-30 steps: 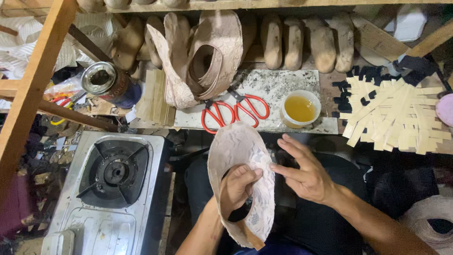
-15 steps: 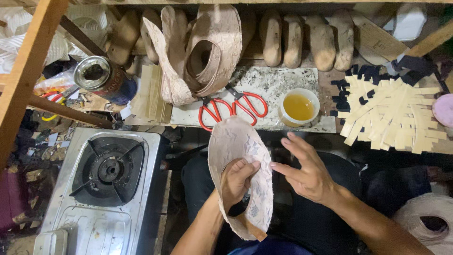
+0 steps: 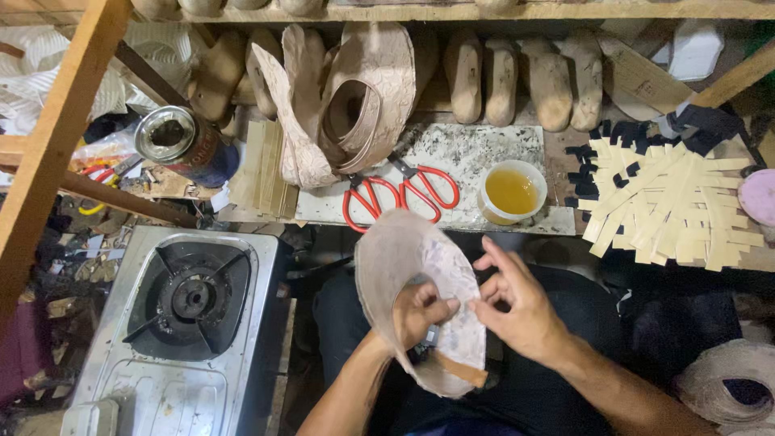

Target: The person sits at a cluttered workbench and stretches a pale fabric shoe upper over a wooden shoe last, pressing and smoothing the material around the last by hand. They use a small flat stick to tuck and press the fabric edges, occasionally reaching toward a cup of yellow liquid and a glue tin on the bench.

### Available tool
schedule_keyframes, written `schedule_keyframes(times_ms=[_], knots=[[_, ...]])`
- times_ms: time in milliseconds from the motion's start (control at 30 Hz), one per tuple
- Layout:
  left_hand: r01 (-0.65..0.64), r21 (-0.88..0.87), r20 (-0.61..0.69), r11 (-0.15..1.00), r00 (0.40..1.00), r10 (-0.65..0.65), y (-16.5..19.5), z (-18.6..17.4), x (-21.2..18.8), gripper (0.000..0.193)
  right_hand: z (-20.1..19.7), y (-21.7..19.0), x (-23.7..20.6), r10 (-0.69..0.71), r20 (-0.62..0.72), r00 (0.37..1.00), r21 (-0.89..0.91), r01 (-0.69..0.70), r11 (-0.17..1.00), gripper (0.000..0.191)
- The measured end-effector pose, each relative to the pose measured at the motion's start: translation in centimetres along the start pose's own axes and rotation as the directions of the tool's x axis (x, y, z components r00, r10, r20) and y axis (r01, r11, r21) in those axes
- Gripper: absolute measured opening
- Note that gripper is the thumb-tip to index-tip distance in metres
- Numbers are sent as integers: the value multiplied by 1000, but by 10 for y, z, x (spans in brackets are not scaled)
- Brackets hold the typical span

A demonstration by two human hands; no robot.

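A head-worn camera looks down at a person seated at a cluttered tabletop (image 3: 452, 153), working a shoe upper (image 3: 404, 266) over the lap at about 6 o'clock in the view. The upper is a pale, lace-patterned piece with a tan strip at its lower end; its long axis runs from 11 o'clock down to 5 o'clock.

The left hand (image 3: 418, 311) sits inside the upper's opening, grip pressed together on the inner edge of the material. The right hand (image 3: 521, 311) comes in from 3 o'clock, thumb and forefinger pinching the upper's right edge, the other fingers spread and lifted. Both hands touch the upper; the left is more deeply set in it, and the right lies just beside it at 3 o'clock.

On the tabletop at 12 o'clock from the hands lie red scissors (image 3: 401, 196) and, just right of them, a cup (image 3: 512, 192) of yellow liquid. Farther at 12 o'clock, a second patterned upper (image 3: 355, 97) leans among wooden lasts (image 3: 525, 73). At 2 o'clock is a fan of tan strips (image 3: 674, 206). At 10 o'clock stands an open tin (image 3: 173, 141), and at 8 o'clock, below the tabletop, a gas stove (image 3: 190, 303)
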State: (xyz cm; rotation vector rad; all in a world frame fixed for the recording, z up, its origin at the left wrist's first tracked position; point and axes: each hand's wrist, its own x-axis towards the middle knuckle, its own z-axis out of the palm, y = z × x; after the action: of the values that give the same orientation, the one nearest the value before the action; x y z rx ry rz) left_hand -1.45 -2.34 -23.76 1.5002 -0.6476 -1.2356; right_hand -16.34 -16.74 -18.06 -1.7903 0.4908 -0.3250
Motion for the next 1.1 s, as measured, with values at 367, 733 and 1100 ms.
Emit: schedule_keyframes(times_ms=[367, 733, 1100], knots=[[7, -10, -65, 1000, 998, -7, -12, -2, -13, 22, -77, -8, 88, -490, 3, 872, -897, 219, 384, 54], [-109, -283, -159, 953, 985, 66, -23, -13, -4, 28, -73, 13, 63, -380, -51, 924, -748, 217, 627, 26], [-50, -613, 93, 788, 986, 135, 12, -5, -14, 25, -10, 0, 0, -578, 270, 770, -551, 616, 563, 49]])
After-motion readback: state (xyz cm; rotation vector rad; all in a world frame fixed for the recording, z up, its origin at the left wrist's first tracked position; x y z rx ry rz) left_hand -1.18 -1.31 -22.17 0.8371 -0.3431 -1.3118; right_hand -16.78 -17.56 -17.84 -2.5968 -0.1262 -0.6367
